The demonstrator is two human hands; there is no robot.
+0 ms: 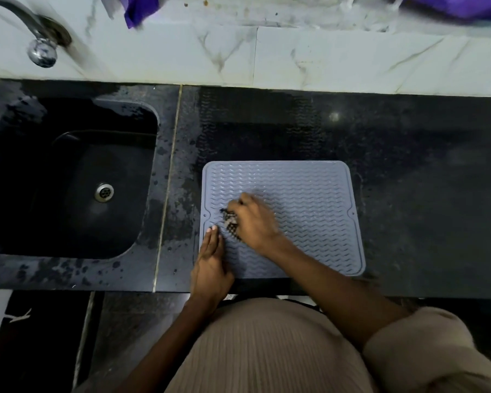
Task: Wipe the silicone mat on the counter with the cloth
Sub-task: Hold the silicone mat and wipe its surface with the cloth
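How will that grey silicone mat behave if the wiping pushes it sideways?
The silicone mat looks thin and flat, so probably floppy and light. The counter looks wet beside it, so it may slide; the left hand pressing its near-left corner likely stops that.

Right hand [253, 222] gripping cloth [230, 224] on grey mat [309, 199]

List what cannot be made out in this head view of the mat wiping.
- Cloth: mostly hidden under the right hand, which is motion-blurred; its size and pattern are unclear.
- Mat: near left corner covered by the left hand.
- Tap: spout cut off by the top left edge.
- Purple items: cut off by the top edge, blurred.
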